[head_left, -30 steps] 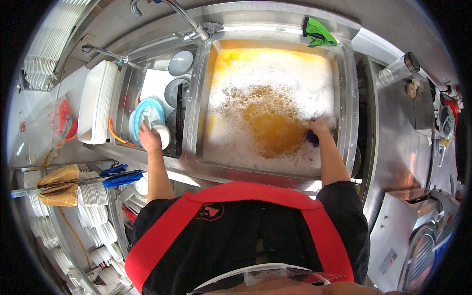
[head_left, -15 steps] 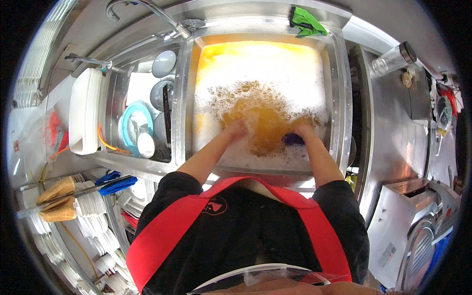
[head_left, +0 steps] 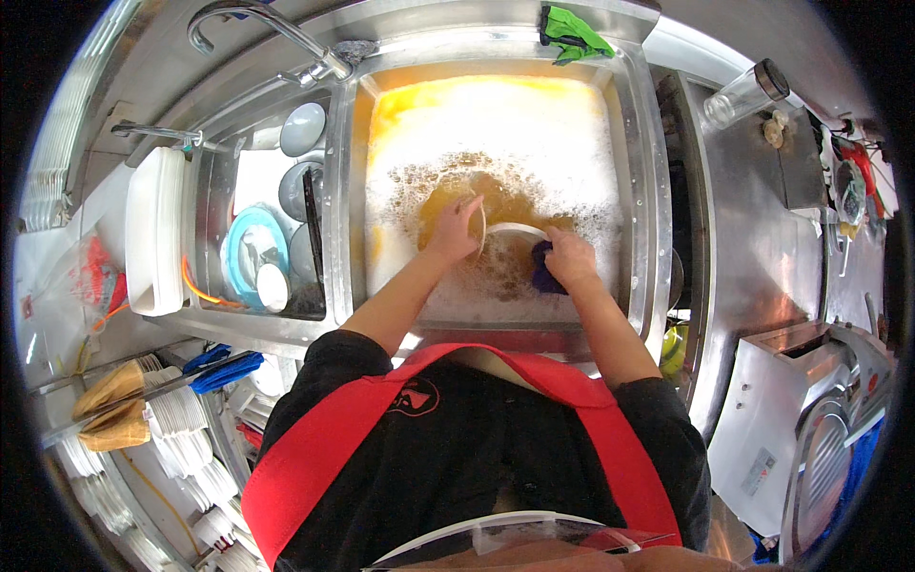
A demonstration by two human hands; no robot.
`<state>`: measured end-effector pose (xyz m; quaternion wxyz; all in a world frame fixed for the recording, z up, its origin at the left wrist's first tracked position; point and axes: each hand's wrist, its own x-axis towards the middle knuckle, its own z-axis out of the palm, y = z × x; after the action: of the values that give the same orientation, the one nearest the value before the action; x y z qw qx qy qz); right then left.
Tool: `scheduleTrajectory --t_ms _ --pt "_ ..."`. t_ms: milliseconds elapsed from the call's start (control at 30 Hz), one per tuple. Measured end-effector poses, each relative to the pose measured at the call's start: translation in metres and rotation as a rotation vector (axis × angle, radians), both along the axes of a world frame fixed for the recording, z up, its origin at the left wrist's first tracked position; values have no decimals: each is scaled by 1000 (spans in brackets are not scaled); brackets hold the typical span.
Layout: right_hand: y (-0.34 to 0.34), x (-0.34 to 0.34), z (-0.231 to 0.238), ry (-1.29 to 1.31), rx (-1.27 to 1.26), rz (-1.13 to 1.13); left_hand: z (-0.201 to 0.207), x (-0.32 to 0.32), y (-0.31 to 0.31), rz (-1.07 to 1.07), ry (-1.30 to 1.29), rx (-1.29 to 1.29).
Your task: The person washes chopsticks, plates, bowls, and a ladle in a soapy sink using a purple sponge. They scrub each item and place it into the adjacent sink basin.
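Both my hands are over soapy, amber-coloured water in the large steel sink basin [head_left: 642, 191]. My left hand [head_left: 457, 231] is closed around the edge of a pale dish [head_left: 481, 225], held steeply tilted at the surface. A dark purple cloth [head_left: 544, 270] is bunched in my right hand [head_left: 570, 255]. Beside that hand, a white curved rim [head_left: 515, 228] of a second dish breaks the surface, with the fingers at its right end. Water hides most of both dishes, so I cannot tell whether they are bowls or plates.
The left basin contains grey bowls [head_left: 303, 130], a turquoise basin [head_left: 233, 250] and a small white bowl [head_left: 273, 288]. A tap [head_left: 315, 52] arches behind. Green gloves or cloth [head_left: 577, 36] lie on the back ledge. A glass jar [head_left: 748, 95] stands on the right counter.
My hands have risen from under the water. Two pale dish rims and more of the purple cloth now show. The right hand has moved slightly left.
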<state>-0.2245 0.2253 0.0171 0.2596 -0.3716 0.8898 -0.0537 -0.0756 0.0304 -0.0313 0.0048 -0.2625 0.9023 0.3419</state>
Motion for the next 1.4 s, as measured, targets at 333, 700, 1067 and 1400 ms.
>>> scheduleTrajectory --t_ms 333,700,1067,1400 --pt "-38 -14 47 46 -260 464 17 -1 0 -487 -272 434" --pt "-71 -10 0 -2 -312 292 4 4 29 127 43 373" --pt "-92 10 -80 -349 -465 -629 30 29 16 541 151 938" --pt "-92 66 -27 -585 -808 3 37 13 2 775 530 979"
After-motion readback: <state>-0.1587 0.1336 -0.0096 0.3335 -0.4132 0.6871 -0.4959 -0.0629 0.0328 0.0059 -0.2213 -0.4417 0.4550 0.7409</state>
